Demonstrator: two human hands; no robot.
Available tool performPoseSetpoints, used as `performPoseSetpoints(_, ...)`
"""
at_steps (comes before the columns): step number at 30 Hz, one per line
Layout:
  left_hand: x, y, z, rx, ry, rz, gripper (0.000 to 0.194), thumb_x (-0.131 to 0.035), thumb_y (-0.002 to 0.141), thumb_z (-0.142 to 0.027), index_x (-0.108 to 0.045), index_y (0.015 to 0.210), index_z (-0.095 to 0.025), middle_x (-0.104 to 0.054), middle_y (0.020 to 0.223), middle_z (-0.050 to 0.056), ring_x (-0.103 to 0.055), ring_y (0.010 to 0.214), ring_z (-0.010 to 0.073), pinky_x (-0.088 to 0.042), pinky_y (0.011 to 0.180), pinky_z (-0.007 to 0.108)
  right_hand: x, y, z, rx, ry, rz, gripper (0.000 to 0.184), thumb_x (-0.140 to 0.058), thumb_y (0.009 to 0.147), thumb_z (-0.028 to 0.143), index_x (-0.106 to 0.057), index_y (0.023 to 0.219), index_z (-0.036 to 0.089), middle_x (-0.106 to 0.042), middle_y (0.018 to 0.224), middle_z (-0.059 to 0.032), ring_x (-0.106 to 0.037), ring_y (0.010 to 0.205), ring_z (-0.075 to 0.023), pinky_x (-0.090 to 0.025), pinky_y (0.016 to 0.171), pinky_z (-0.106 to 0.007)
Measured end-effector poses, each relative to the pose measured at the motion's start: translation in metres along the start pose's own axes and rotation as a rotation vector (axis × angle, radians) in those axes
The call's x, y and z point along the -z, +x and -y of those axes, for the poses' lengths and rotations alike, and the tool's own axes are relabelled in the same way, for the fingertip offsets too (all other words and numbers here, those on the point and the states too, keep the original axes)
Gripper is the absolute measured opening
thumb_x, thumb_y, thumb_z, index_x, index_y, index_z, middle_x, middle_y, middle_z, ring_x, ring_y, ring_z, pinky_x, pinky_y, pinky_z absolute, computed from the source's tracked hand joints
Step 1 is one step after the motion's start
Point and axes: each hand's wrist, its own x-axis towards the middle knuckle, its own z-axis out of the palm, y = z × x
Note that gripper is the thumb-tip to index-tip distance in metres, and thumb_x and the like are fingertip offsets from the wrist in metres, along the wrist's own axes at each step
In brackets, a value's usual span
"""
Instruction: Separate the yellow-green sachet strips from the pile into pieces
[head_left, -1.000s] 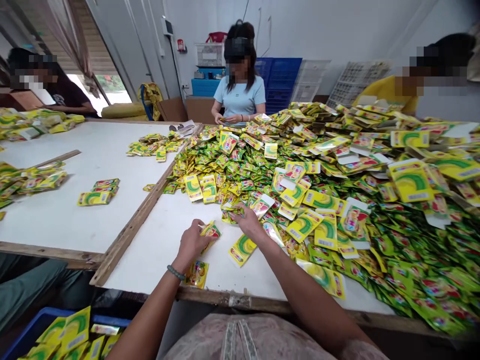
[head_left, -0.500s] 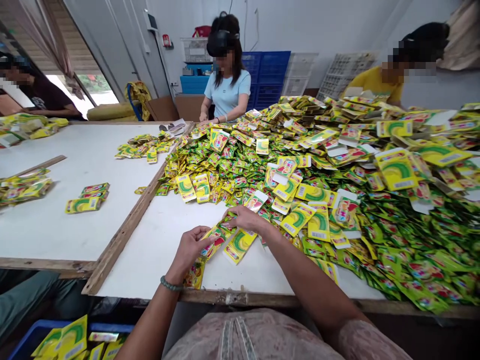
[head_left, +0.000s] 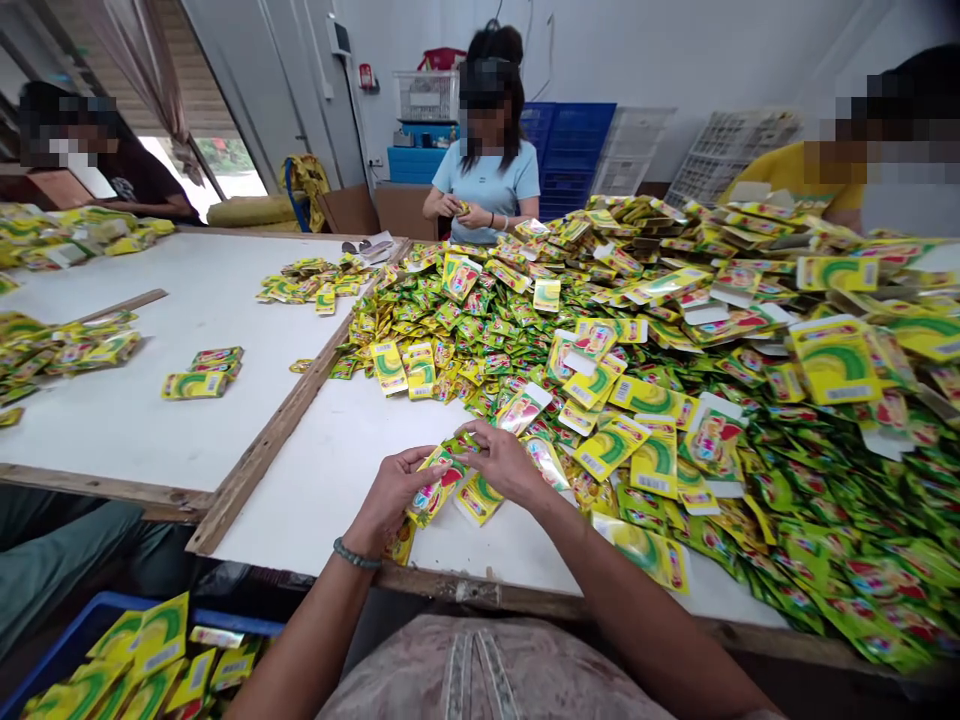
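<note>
My left hand [head_left: 391, 497], with a beaded bracelet on the wrist, is closed round a small stack of yellow-green sachets [head_left: 439, 480]. My right hand [head_left: 504, 463] pinches the top of the same stack from the right. Both hands hover just above the white table [head_left: 337, 470], at the near edge of a huge heap of yellow-green sachets [head_left: 675, 380]. A yellow card packet [head_left: 477, 500] lies under my right hand, and another sachet [head_left: 401, 540] lies below my left hand.
A wooden strip [head_left: 277, 435] divides my table from the left table [head_left: 150, 420], which bears small piles of packets [head_left: 201, 372]. A blue crate [head_left: 120, 660] of packets sits at lower left. Three people sit around: far left, across the table, far right.
My right hand pulled back from the heap with sachets and met my left hand. Both now grip one stack, raised slightly off the table.
</note>
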Motion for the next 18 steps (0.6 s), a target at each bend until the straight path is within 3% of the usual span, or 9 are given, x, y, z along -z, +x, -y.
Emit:
performPoseSetpoints(4,-0.001,-0.003,-0.001,-0.019,0.0,0.006,0.053,-0.08,0.059,-0.027,-0.063,0.106,-0.012,-0.073,0.085,0.008,-0.067,0.068,0.0183,-0.052,0.063,0.026,-0.001,0.001,0.001,0.012,-0.159,-0.143,0.019,-0.065,0.072,0.037,-0.062,0.078,0.019,-0.06,0.076,-0.0013,-0.053,0.073,-0.0165,-0.038,0.066,-0.026)
performPoseSetpoints(8,0.003,-0.004,0.0,-0.027,0.044,-0.005,0.052,-0.081,0.057,-0.027,-0.065,0.104,-0.013,-0.073,0.086,0.006,-0.067,0.068,0.018,-0.052,0.062,0.025,-0.002,0.0,0.008,0.091,-0.308,-0.047,0.027,-0.063,0.076,0.034,-0.058,0.056,0.018,-0.057,0.064,-0.0021,-0.05,0.073,-0.0171,-0.036,0.066,-0.027)
performPoseSetpoints(11,0.006,-0.005,0.001,-0.044,0.075,-0.018,0.048,-0.081,0.057,-0.027,-0.067,0.101,-0.015,-0.073,0.086,0.005,-0.067,0.069,0.0176,-0.052,0.063,0.025,0.0,-0.003,0.013,0.08,-0.239,0.057,0.02,-0.06,0.079,0.033,-0.064,0.065,0.018,-0.06,0.069,-0.0017,-0.052,0.071,-0.0157,-0.037,0.065,-0.026)
performPoseSetpoints(14,0.006,-0.006,0.0,-0.047,0.089,-0.003,0.048,-0.08,0.057,-0.027,-0.067,0.101,-0.016,-0.073,0.087,0.004,-0.068,0.07,0.0185,-0.053,0.064,0.026,0.0,-0.003,0.015,0.039,-0.124,-0.029,0.013,-0.061,0.076,0.029,-0.067,0.082,0.019,-0.064,0.074,-0.0005,-0.055,0.068,-0.0146,-0.04,0.064,-0.024)
performPoseSetpoints(18,0.006,-0.005,0.0,-0.043,0.076,0.006,0.047,-0.081,0.056,-0.026,-0.068,0.1,-0.016,-0.073,0.086,0.004,-0.067,0.069,0.0187,-0.052,0.064,0.027,-0.005,-0.002,0.018,0.017,-0.125,0.017,0.008,-0.058,0.073,0.02,-0.066,0.073,0.019,-0.066,0.068,0.0004,-0.058,0.064,-0.015,-0.041,0.063,-0.025)
